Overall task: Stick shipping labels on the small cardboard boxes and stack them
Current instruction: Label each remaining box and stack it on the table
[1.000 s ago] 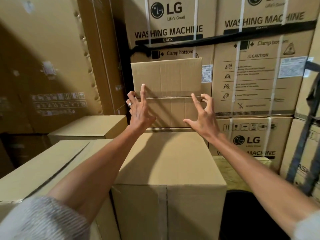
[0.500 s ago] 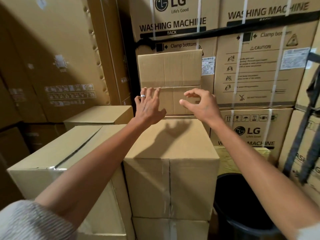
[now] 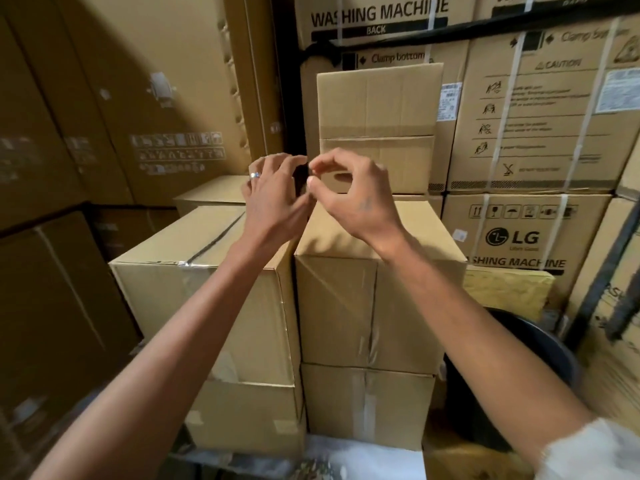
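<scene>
Two small plain cardboard boxes are stacked at the back: the upper box [image 3: 377,98] sits on the lower box [image 3: 381,164]. Both rest on the far end of a larger carton [image 3: 408,230]. No label shows on the faces I can see. My left hand [image 3: 273,199], with a ring on one finger, and my right hand [image 3: 356,199] hover together in front of the lower box, fingertips nearly meeting. The right hand's thumb and fingers are curled into a ring with nothing visible in it. The left hand's fingers are loosely bent and hold nothing.
A taped carton [image 3: 194,244] stands to the left, with more cartons beneath both stacks [image 3: 367,403]. Tall LG washing machine cartons [image 3: 519,133] wall in the back and right. A black bin [image 3: 512,375] sits low on the right.
Both hands left the stacked small boxes, pulled back toward me and came together. My head moved back and lower, so more of the cartons' front faces shows.
</scene>
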Demonstrator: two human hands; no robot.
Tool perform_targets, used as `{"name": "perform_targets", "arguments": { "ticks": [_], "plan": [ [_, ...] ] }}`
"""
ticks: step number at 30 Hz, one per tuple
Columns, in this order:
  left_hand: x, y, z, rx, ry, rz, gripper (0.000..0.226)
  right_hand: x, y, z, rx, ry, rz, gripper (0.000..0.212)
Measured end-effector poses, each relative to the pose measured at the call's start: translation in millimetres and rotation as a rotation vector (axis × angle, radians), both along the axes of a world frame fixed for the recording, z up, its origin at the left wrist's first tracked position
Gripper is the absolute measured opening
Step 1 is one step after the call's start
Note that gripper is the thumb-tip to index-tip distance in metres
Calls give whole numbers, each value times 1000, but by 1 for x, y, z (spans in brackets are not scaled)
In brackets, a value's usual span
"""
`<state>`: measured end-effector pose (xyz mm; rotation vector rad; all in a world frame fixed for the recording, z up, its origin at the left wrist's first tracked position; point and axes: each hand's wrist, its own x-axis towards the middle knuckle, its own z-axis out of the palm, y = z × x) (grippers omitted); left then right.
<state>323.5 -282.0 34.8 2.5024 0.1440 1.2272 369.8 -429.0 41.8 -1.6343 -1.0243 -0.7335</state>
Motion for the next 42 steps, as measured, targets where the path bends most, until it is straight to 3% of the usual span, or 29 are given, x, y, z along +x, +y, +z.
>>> {"name": "perform_targets", "arguments": {
  "ticks": [13, 20, 23, 28, 32, 37, 42],
  "plan": [
    [-97, 98, -54, -80, 33, 21, 47, -85, 97, -62, 18, 90, 4, 14],
    [-152, 142, -91, -176, -64, 17, 43, -136, 114, -108, 214, -60, -355, 11],
    [-166, 154, -115, -135, -114, 3, 60, -154, 116, -138, 244, 31, -484, 32],
    [-174, 165, -162, -448, -137, -4, 98, -168, 124, -175, 210, 227, -480, 79],
    [-175, 163, -184, -601, 25, -78, 124, -169, 130, -192, 76, 292, -436, 104],
    [-168, 166, -198, -550, 80, -129, 137, -167, 134, -201, -54, 271, -432, 116],
    [-175, 160, -194, -649, 10, -97, 136, -166, 140, -208, -49, 174, -504, 116]
  ]
}}
